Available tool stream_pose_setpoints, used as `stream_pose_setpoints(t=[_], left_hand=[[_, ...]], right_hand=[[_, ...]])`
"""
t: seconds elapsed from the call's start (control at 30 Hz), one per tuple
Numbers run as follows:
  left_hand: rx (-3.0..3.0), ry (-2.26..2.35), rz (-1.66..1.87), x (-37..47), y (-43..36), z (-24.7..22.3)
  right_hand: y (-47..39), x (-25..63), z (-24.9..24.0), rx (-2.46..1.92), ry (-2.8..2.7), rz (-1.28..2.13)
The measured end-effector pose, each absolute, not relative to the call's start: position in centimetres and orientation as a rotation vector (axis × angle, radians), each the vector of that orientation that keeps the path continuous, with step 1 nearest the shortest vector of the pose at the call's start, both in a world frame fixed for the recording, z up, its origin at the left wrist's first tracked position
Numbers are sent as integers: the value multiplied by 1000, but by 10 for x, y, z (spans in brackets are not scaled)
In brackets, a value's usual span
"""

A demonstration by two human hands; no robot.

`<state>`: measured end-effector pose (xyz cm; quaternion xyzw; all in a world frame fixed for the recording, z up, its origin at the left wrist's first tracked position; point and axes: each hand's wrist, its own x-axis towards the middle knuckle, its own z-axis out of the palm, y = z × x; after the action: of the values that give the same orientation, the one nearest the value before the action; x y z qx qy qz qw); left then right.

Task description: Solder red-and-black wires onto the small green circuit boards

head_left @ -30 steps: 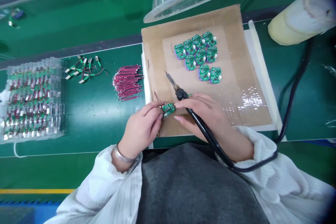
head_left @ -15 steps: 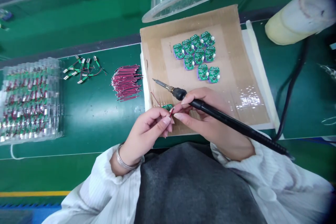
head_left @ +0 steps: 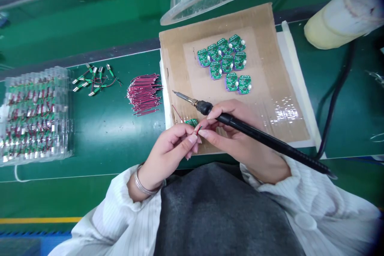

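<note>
My left hand (head_left: 171, 146) is closed in a pinch on a short red-and-black wire (head_left: 198, 130). A black soldering iron (head_left: 255, 129) lies across my right hand (head_left: 243, 138), its metal tip pointing up and left over the cardboard. The thumb and forefinger of that hand also meet at the wire, close to my left fingertips. Just beyond the fingers sits a green circuit board (head_left: 191, 121), partly hidden by them. A thin red wire (head_left: 177, 113) sticks up to its left.
Several green circuit boards (head_left: 227, 64) are grouped on the cardboard sheet (head_left: 267, 88). Left of it lie a pile of red wires (head_left: 144, 95), several small metal parts with leads (head_left: 95, 80), and a clear plastic tray (head_left: 69, 128). A clear plastic hood (head_left: 204, 4) hangs behind; a pale tube (head_left: 333, 20) stands right.
My fingertips have shifted slightly at the wire, which shows more red and points a little further right. Both hands keep their holds, and the iron's tip moved marginally left.
</note>
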<state>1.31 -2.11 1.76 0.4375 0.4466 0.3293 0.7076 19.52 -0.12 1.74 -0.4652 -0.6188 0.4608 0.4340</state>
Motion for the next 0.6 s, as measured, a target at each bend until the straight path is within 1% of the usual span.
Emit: stream_pose_setpoints(t=[0.17,0.37,0.6], left_hand=[[1129,1058,723,14,-22,18],[1625,1268,833,17,-23,21],[1709,1296,894,20,-22,23]], right_hand=[[-1,195,19,-1167,-1564,1087],[-3,192,24,-1242,-1731,749],[-3,194,26,-1247,-1770,690]])
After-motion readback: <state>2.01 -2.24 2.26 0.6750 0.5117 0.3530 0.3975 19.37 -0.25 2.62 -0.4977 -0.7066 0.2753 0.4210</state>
